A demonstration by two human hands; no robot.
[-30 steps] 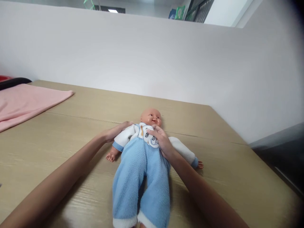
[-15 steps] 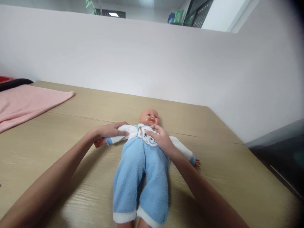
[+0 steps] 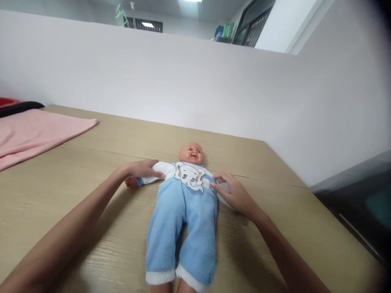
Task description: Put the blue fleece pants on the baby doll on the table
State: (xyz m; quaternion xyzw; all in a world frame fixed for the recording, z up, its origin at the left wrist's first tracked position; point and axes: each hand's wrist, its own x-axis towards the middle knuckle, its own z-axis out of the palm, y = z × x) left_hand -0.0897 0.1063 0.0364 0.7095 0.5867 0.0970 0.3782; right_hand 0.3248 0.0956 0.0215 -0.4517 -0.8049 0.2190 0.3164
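A baby doll (image 3: 183, 219) lies on its back on the wooden table, head away from me. It wears light blue fleece overalls with white sleeves and an elephant face (image 3: 191, 177) on the chest. My left hand (image 3: 143, 169) is closed round the sleeve at the doll's upper arm on the left, thumb in front and fingers behind. Over the other sleeve is my right hand (image 3: 233, 193), slightly blurred, its thumb and fingers curved and apart beside the chest. That sleeve is mostly hidden behind the hand.
A pink cloth (image 3: 45, 128) lies flat on the table (image 3: 122, 252) at the left. Behind it are a black rim (image 3: 23, 108) and something red (image 3: 7, 101). A white wall (image 3: 137, 81) stands along the table's far edge. A dark object (image 3: 360, 211) is beyond the right edge.
My right hand has moved right, off the doll's chest to the sleeve, uncovering the elephant face. My left hand stays on its sleeve. The view has tilted up slightly.
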